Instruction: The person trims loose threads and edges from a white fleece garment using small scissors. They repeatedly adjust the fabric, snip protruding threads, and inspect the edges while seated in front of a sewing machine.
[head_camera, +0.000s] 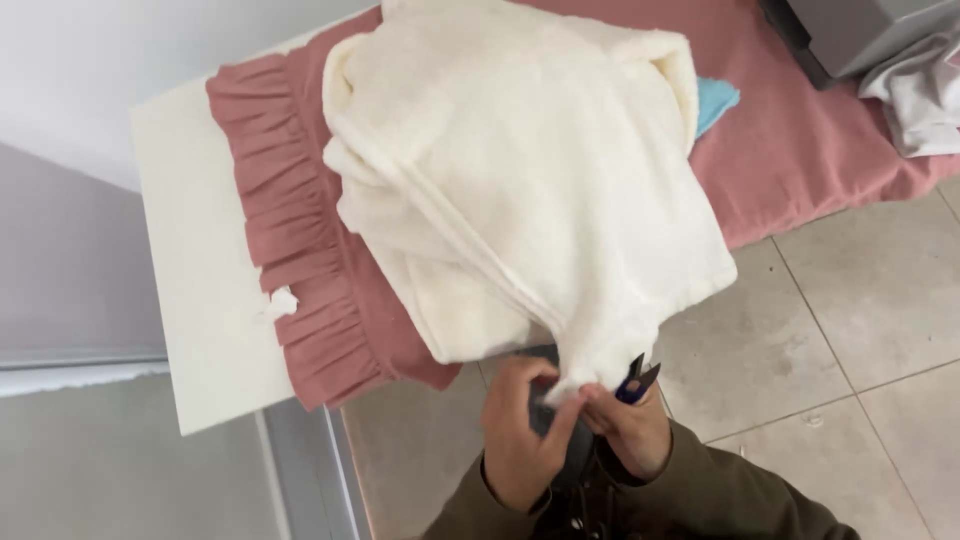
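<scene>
In the head view, the left hand (518, 430) and the right hand (630, 425) both pinched a corner of the cream towel (520, 170) at the bottom centre; the right also held small scissors (636, 380). The towel hung over a pink cloth (300, 250) on a white table (190, 250). A blue cloth (716, 102) peeked out upper right. Below was a tiled floor (830, 340).

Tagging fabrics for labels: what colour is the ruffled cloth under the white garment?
Dusty pink ruffled cloth, plain with no pattern; the head view shows it.
</scene>
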